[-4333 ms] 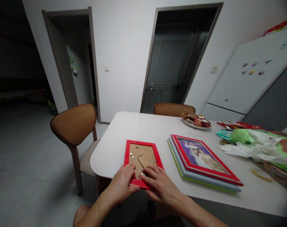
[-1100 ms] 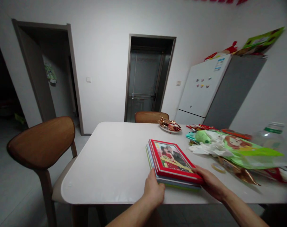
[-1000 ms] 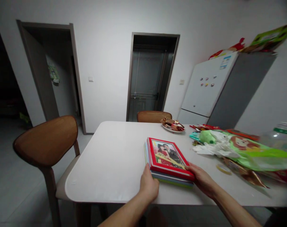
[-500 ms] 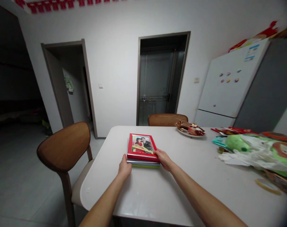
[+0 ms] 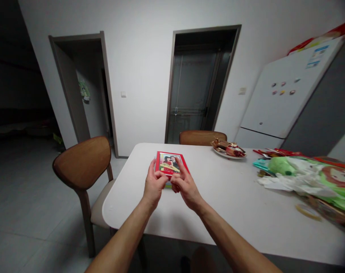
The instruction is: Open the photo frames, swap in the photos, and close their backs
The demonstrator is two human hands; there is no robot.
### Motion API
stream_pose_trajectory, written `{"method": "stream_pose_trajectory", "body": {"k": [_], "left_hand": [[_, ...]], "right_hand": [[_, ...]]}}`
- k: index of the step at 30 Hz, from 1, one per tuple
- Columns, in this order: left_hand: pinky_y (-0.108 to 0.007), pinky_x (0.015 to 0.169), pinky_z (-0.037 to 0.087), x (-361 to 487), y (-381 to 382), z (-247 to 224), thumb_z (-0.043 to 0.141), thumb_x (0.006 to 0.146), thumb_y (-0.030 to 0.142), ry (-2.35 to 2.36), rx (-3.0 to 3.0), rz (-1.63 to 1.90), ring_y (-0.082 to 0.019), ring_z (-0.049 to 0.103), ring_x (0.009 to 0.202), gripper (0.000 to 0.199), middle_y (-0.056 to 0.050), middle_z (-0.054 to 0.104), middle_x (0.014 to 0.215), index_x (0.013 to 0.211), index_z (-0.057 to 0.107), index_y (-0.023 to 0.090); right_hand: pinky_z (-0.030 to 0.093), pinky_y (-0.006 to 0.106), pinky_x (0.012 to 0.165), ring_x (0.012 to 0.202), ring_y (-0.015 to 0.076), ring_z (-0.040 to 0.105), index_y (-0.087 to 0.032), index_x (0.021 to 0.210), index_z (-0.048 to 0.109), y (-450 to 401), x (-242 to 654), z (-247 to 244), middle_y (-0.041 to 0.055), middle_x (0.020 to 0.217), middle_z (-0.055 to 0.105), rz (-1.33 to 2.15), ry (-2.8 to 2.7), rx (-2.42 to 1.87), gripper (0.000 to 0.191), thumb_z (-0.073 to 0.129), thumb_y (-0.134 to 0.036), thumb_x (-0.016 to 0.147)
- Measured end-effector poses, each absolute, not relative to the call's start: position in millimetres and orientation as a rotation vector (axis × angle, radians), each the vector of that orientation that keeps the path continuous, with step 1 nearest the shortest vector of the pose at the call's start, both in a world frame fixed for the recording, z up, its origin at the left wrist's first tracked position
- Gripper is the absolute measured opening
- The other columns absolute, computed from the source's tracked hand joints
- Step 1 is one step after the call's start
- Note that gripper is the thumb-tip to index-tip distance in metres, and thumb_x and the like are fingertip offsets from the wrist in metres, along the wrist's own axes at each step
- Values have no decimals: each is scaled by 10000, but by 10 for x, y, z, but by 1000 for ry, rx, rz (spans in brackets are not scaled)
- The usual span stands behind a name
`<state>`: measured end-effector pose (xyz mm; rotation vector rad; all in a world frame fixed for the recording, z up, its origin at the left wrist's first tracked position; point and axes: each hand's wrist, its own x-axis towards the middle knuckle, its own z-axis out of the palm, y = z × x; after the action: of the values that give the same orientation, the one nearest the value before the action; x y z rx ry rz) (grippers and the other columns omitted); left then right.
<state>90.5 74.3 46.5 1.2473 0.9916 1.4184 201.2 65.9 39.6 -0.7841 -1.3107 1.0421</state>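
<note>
A red picture frame point(image 5: 167, 162) lies face up on the table, holding a photo of two people. Under its near edge a strip of green point(image 5: 168, 186) shows from the stack below, mostly hidden by my hands. My left hand point(image 5: 153, 185) is in front of the frame's near left corner, index finger stretched up and thumb pointing inward. Opposite it, my right hand point(image 5: 186, 185) has its index finger extended over the frame's right side, with the other fingers curled. Nothing shows in either hand. Whether the fingers touch the frame, I cannot tell.
On the white table point(image 5: 218, 197) stands a plate of wrapped items point(image 5: 231, 153) at the back. A pile of green and white plastic packaging point(image 5: 300, 176) and a tape roll point(image 5: 308, 212) lie right. Brown chairs stand left point(image 5: 85, 163) and behind point(image 5: 203, 137).
Both hands have let go of the stack's sides and come closer together in front of it, index fingers extended. The stack stays on the table while the view has tilted slightly down.
</note>
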Motion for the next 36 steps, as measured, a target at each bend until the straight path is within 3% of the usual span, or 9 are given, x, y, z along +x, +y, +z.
{"method": "stream_pose_trajectory", "body": {"k": [4, 9, 12, 15, 17, 19, 29, 32, 36], "left_hand": [[-206, 529, 393, 940, 505, 844, 569, 604, 144, 451, 1208, 1378, -69, 456, 473, 856, 107, 470, 539, 1310, 95, 237], [-208, 502, 387, 930, 474, 832, 592, 598, 156, 384, 1178, 1338, -64, 442, 431, 887, 115, 478, 527, 1310, 70, 244], [-182, 461, 348, 926, 562, 713, 648, 577, 219, 530, 1054, 1314, -61, 449, 421, 771, 100, 509, 526, 1245, 264, 225], [-161, 405, 279, 872, 696, 626, 585, 647, 455, 716, 924, 1237, -47, 422, 387, 367, 42, 512, 467, 801, 557, 123], [-162, 361, 220, 819, 778, 615, 404, 701, 620, 761, 902, 1167, -41, 370, 327, 529, 20, 461, 388, 516, 488, 132], [-167, 336, 162, 779, 835, 640, 240, 710, 696, 783, 894, 1107, -39, 311, 279, 634, 19, 403, 326, 413, 397, 158], [-177, 332, 106, 817, 879, 670, 97, 685, 736, 826, 904, 945, -34, 223, 238, 689, 26, 348, 273, 373, 351, 177], [-178, 334, 100, 787, 907, 603, 105, 680, 739, 858, 891, 943, -39, 224, 243, 684, 29, 345, 276, 375, 350, 179], [-171, 339, 96, 740, 978, 451, 139, 678, 739, 939, 858, 951, -36, 224, 244, 676, 31, 353, 277, 386, 364, 172]], "right_hand": [[232, 172, 406, 400, 54, 250, -289, 1313, 166, 490, 1865, 717, -111, 448, 330, 1168, -1203, -522, 765, 438, -99, 624], [229, 173, 400, 391, 51, 269, -276, 1295, 224, 453, 1874, 722, -108, 447, 356, 1193, -1163, -542, 756, 463, -90, 603], [238, 175, 385, 375, 53, 307, -221, 1211, 370, 532, 1891, 592, -96, 443, 402, 1225, -1079, -609, 586, 503, -174, 642], [244, 177, 354, 357, 53, 359, -151, 836, 568, 663, 1941, 508, -52, 457, 467, 1257, -927, -814, 271, 508, -367, 684], [234, 179, 332, 330, 48, 353, -151, 544, 500, 747, 1986, 514, -35, 424, 461, 1265, -867, -919, 369, 469, -487, 692], [210, 181, 312, 286, 40, 295, -171, 411, 366, 810, 2019, 563, -45, 352, 396, 1318, -891, -931, 497, 401, -574, 700], [118, 180, 307, 261, 34, 162, -196, 384, 249, 869, 1884, 661, -73, 299, 260, 1527, -1053, -941, 578, 255, -684, 695], [164, 204, 317, 276, 51, 197, -208, 382, 251, 956, 1920, 535, -61, 313, 272, 1319, -1166, -1075, 574, 220, -686, 700], [321, 245, 461, 466, 121, 438, -194, 435, 420, 1169, 2070, 281, 7, 461, 467, 534, -1480, -1423, 503, 334, -597, 723]]}}
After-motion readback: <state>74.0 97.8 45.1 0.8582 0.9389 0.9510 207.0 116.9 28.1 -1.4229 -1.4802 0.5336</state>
